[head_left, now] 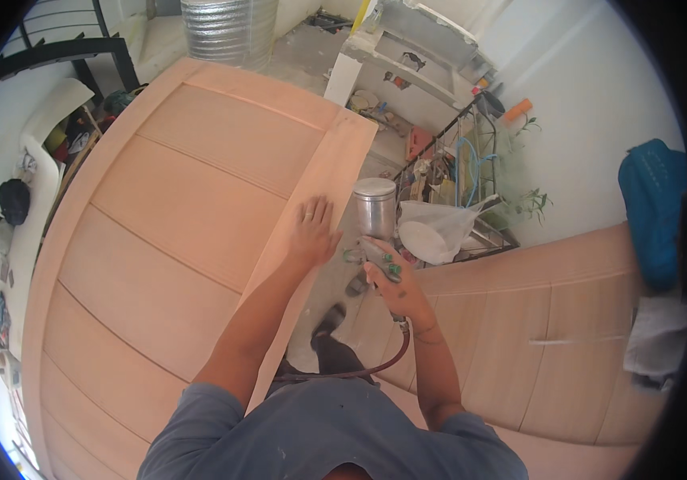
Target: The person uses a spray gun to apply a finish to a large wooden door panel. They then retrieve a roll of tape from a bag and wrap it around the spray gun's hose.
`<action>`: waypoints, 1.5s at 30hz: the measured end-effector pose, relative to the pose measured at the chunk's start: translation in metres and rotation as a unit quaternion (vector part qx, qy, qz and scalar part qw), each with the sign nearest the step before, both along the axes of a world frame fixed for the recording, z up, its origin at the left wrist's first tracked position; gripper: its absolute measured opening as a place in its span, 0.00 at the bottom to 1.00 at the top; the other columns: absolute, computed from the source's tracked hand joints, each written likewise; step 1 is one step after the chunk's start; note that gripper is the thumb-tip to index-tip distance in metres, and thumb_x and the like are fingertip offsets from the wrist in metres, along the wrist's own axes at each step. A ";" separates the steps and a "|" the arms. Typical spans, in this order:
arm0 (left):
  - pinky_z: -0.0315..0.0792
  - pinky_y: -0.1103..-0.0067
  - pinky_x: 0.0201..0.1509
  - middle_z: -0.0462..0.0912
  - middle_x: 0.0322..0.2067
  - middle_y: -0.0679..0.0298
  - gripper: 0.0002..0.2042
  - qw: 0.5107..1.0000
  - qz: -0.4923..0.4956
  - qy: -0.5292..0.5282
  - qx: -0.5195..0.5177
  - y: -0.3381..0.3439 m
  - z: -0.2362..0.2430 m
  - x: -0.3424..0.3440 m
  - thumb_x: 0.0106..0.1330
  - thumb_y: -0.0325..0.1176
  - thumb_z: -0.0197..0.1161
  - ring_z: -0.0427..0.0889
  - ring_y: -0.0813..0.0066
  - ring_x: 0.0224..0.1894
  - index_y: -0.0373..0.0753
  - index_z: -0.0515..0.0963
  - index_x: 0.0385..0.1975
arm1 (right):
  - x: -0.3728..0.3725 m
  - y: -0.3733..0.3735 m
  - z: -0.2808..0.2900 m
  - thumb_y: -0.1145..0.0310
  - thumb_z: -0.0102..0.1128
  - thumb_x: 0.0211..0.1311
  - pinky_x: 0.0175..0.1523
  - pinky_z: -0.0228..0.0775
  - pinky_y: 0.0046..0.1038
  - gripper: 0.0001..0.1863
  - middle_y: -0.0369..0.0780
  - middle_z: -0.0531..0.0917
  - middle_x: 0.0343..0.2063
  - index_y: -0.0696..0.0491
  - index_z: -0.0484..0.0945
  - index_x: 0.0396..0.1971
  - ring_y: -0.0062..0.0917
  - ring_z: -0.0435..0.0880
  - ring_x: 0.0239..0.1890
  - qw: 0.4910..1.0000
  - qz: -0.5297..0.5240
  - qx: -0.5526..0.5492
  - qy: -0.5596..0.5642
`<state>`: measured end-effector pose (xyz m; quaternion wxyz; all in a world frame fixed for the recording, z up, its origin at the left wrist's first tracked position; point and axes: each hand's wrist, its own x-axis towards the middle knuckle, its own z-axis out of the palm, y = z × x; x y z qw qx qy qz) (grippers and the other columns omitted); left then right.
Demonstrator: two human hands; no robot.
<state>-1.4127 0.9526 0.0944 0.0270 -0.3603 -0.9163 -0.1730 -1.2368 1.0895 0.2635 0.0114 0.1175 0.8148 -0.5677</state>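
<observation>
My left hand (315,232) lies flat, fingers spread, on the right-hand border of a large pinkish-tan panelled door (191,192). The fingertips are slightly blurred. My right hand (399,290) is closed around a spray gun (379,258) with green knobs, held just right of the door's edge. Directly beyond the gun is a silver lidded cup (376,210), which appears joined to it. A dark red hose (398,352) runs from the bottom of the gun's handle and curves left across my waist.
A second panelled door (503,344) lies at my right. Beyond the gun stand a black metal rack (471,152) and a white plastic bag (439,228). A silver foil-wrapped cylinder (229,32) is at the back. Blue cloth (654,212) hangs at right; a cluttered white surface (35,184) is at left.
</observation>
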 end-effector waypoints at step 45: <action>0.43 0.58 0.87 0.52 0.81 0.46 0.42 0.913 0.407 0.012 0.026 0.018 0.000 -0.319 0.78 0.55 0.51 0.47 0.49 0.85 0.26 0.54 0.79 | -0.358 0.084 -0.005 0.72 0.54 0.79 0.39 0.71 0.20 0.24 0.35 0.81 0.39 0.60 0.69 0.71 0.14 0.77 0.34 0.975 0.118 -0.180 0.057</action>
